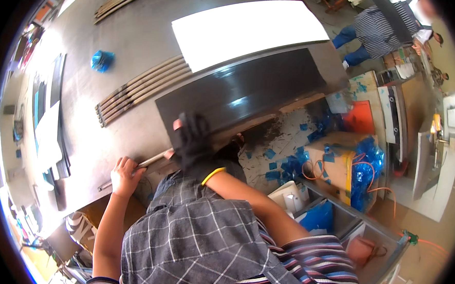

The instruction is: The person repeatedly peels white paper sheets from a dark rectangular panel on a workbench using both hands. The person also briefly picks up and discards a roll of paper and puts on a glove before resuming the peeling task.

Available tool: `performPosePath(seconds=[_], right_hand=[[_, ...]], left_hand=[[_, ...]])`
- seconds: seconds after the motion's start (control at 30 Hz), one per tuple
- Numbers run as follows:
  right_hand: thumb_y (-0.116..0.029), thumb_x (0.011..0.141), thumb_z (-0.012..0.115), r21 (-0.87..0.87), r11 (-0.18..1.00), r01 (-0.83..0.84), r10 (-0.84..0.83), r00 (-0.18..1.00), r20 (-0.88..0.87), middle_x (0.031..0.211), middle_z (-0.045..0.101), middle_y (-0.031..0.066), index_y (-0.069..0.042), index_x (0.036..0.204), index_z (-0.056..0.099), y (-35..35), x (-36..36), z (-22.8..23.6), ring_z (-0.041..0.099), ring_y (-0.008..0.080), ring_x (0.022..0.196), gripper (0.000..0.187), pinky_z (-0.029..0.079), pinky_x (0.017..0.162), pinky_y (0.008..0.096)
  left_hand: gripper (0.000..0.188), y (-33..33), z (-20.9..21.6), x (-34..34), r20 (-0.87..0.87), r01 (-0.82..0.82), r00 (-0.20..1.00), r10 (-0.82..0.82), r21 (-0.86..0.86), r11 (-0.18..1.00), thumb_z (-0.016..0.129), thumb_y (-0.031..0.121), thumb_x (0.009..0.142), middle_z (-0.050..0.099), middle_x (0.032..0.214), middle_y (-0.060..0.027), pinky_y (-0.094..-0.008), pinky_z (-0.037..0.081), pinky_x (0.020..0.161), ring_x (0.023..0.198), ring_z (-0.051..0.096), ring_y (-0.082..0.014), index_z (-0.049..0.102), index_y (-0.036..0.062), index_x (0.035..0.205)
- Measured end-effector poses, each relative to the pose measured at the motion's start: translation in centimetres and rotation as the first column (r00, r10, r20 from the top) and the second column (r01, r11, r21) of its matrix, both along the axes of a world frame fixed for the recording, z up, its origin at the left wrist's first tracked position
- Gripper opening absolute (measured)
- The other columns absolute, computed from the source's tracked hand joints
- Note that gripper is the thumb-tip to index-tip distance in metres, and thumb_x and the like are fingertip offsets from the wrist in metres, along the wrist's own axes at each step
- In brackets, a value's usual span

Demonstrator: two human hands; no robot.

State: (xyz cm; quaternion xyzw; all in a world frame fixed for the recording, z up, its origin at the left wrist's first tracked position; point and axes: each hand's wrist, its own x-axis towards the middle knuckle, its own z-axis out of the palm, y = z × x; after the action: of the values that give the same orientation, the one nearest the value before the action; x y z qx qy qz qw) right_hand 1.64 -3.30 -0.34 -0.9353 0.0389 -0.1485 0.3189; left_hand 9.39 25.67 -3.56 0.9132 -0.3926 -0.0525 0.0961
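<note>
My bare left hand (125, 178) is closed round a thin metal rod (154, 159) at the table's near edge. The rod lies slantwise, one end beyond my left hand and the other by my right. My right hand (192, 143) wears a black glove with bare fingertips. It is over the near left corner of a glossy black sheet (245, 91), fingers apart, the thumb tip beside the rod's far end. The glove is somewhat blurred; whether the thumb presses on the rod I cannot tell. Several similar rods (143, 88) lie side by side past my hands.
A white sheet (248, 32) lies behind the black one on the metal table (135, 39). Blue crumpled film (102, 61) and more rods (127, 0) are farther back. At right stand a cardboard box (330, 152), a grey divided bin (381, 253) and an orange hose (395, 202); a co-worker (380, 29) is beyond.
</note>
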Motion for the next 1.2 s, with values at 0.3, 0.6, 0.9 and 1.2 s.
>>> performPosePath(seconds=[0.3,0.6,0.9,1.2], right_hand=[[-0.047,0.097,0.044,-0.53,0.689,0.495,-0.598,0.801,-0.028,0.152,0.031,0.0212,-0.002,0.144,0.036,-31.1,-4.6,-4.7,0.022,0.0407,0.143,0.066,0.016,0.118,0.0497],[-0.051,0.093,0.045,-0.71,0.582,0.397,-0.529,0.848,0.041,0.142,0.041,0.0236,0.003,0.131,0.045,-37.2,-4.8,-5.0,0.033,0.0385,0.136,0.066,0.018,0.115,0.0537],[-0.04,0.06,0.08,0.02,0.999,0.031,-0.03,0.997,-0.072,0.117,0.048,0.0172,-0.004,0.11,0.05,-4.6,-0.5,1.4,0.044,0.0399,0.115,0.068,0.032,0.1,0.0569],[-0.029,0.064,0.08,0.101,0.994,-0.039,0.025,0.99,0.138,0.133,0.039,0.024,-0.003,0.12,0.047,1.3,-0.5,-0.7,0.034,0.0454,0.126,0.07,0.027,0.109,0.0549]], left_hand=[[0.03,-2.7,3.8,-0.4,-0.161,-0.182,0.97,0.181,0.01,0.983,0.079,0.02,0.067,0.056,0.082,-0.0117,-0.0447,0.047,0.067,0.082,0.057,-0.0342,0.056,0.0043,0.077],[0.029,-2.1,3.3,-0.8,-0.035,-0.147,0.988,0.152,0.105,0.984,0.078,0.017,0.067,0.056,0.082,-0.0126,-0.045,0.046,0.069,0.084,0.057,-0.0349,0.055,0.0035,0.077],[0.03,-1.0,1.2,-0.6,-0.1,-0.125,0.985,0.137,0.122,0.985,0.079,0.019,0.067,0.058,0.079,-0.0119,-0.0437,0.047,0.069,0.082,0.057,-0.0344,0.055,0.004,0.076],[0.022,-0.5,0.2,-0.1,-0.05,0.006,0.999,-0.003,0.067,0.998,0.076,0.019,0.073,0.058,0.081,-0.0099,-0.0437,0.048,0.065,0.08,0.058,-0.0326,0.06,0.0063,0.078]])
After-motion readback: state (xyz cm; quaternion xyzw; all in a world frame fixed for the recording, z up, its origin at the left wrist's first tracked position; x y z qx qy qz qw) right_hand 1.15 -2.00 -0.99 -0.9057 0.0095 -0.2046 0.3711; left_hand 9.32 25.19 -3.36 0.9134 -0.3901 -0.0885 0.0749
